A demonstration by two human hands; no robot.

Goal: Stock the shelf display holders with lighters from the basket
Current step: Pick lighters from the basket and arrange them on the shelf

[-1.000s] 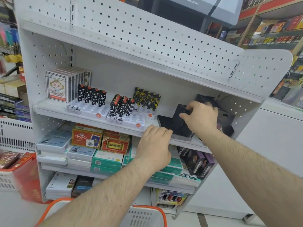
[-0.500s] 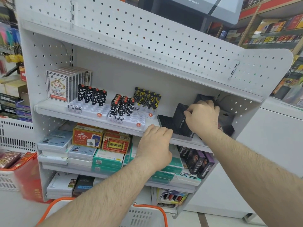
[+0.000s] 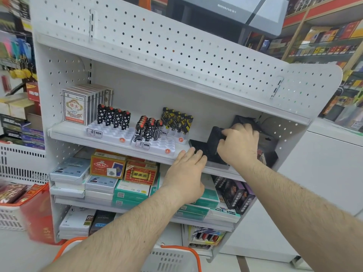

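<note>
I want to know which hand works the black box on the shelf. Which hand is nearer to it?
Right. The right hand grips the upright black box at its top; the left hand rests flat on the shelf edge just below and left of it.

A row of white card boxes stands upright at the left end of the upper shelf. On the shelf below, a red-and-orange card box sits beside a red carton, both above stacked teal boxes. Dark purple packs lean at the right. A red bag stands on the floor, left of the unit.
</note>
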